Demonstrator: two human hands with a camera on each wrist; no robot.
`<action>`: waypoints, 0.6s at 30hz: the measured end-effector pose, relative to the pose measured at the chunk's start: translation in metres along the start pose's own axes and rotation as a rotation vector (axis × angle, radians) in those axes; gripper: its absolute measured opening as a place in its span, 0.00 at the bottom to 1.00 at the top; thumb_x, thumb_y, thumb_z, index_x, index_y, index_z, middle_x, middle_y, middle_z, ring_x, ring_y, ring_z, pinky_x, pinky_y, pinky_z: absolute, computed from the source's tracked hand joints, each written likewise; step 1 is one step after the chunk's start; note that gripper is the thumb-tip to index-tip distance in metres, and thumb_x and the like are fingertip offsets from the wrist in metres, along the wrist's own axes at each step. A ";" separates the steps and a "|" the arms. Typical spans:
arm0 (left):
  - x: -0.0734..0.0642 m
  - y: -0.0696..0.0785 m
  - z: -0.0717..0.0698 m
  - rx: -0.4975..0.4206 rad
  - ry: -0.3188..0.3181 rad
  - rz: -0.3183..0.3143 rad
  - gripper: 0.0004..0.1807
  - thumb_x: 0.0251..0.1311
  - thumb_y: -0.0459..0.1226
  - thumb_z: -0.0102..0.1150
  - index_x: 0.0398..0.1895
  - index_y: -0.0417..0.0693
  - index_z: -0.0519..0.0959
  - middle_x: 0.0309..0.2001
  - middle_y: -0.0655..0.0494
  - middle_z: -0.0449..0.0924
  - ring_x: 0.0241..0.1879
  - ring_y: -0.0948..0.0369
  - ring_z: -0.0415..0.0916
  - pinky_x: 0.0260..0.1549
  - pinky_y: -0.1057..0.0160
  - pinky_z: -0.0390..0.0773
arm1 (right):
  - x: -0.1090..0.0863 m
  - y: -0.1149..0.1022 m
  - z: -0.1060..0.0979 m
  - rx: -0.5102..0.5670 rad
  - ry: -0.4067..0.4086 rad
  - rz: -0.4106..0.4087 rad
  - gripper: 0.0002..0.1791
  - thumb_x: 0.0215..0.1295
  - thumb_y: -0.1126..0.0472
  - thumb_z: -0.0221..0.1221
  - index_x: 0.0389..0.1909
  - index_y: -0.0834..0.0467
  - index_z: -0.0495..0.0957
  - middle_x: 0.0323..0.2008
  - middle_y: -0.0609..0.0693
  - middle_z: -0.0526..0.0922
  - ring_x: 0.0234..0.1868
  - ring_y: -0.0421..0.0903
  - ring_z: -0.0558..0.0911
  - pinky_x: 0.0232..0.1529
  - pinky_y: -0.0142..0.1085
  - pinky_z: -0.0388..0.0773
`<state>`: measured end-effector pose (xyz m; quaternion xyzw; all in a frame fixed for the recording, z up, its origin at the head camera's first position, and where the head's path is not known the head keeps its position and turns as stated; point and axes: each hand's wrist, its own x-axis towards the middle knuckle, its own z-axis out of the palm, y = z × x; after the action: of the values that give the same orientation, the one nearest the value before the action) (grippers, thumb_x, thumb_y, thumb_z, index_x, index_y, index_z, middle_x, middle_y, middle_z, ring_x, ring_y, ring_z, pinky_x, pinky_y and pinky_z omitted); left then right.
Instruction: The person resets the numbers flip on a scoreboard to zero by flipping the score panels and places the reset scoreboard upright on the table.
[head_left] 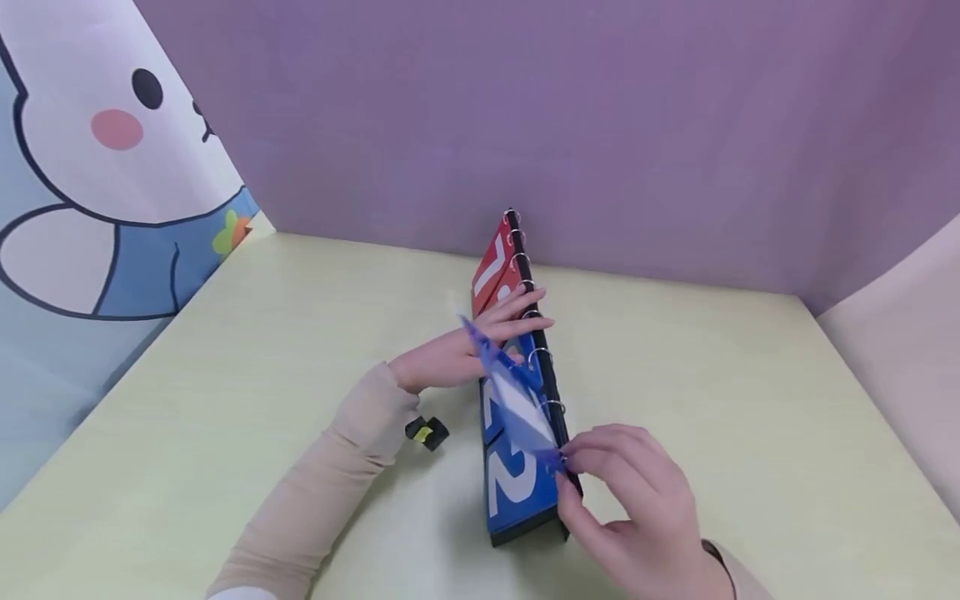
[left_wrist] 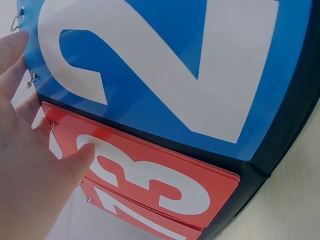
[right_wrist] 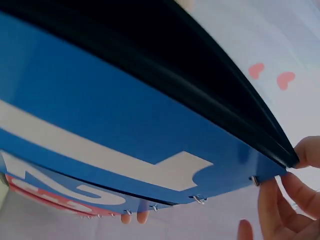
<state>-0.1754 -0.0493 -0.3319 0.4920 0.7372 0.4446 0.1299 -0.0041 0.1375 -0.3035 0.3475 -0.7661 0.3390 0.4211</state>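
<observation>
A tabletop flip scoreboard (head_left: 555,379) stands like a tent, with ring-bound number cards along its black top edge. Red cards (left_wrist: 165,175) fill its far part, blue cards (head_left: 517,492) its near part. My left hand (head_left: 483,342) holds the scoreboard at mid-length, fingers across the top edge, thumb on a red card. At the near end, my right hand (head_left: 637,500) pinches the lower corner of a lifted blue number card (head_left: 517,408), blurred and tilted above the others. In the right wrist view, the right fingers (right_wrist: 272,205) are right at the scoreboard's top corner.
A small black object with a yellow mark (head_left: 426,433) shows beside the left sleeve (head_left: 337,475). The pale table (head_left: 712,400) ends at a purple backdrop (head_left: 487,125). A cartoon-print sheet (head_left: 75,275) hangs at the left.
</observation>
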 end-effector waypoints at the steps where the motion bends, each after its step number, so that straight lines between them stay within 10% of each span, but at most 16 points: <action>1: 0.000 0.000 0.000 -0.002 0.003 0.015 0.31 0.65 0.34 0.51 0.71 0.48 0.59 0.77 0.59 0.36 0.75 0.63 0.29 0.63 0.53 0.66 | 0.001 0.001 0.001 -0.016 0.008 -0.046 0.15 0.66 0.58 0.53 0.22 0.61 0.77 0.26 0.53 0.81 0.29 0.47 0.77 0.35 0.32 0.76; 6: 0.000 0.006 -0.003 -0.006 -0.001 -0.001 0.32 0.66 0.40 0.50 0.73 0.50 0.56 0.76 0.63 0.35 0.74 0.66 0.30 0.66 0.50 0.61 | 0.005 0.001 0.005 -0.113 -0.056 -0.196 0.15 0.67 0.61 0.52 0.22 0.61 0.79 0.25 0.52 0.83 0.28 0.48 0.79 0.33 0.40 0.76; 18: 0.002 0.004 -0.002 -0.013 0.001 -0.061 0.31 0.66 0.38 0.51 0.72 0.52 0.58 0.76 0.62 0.36 0.74 0.64 0.30 0.64 0.50 0.65 | 0.006 -0.001 -0.017 -0.147 -0.482 -0.246 0.22 0.77 0.56 0.38 0.38 0.55 0.83 0.38 0.46 0.84 0.42 0.44 0.80 0.50 0.40 0.71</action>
<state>-0.1753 -0.0485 -0.3274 0.4682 0.7490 0.4454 0.1462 0.0014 0.1500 -0.2913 0.4771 -0.8187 0.1364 0.2889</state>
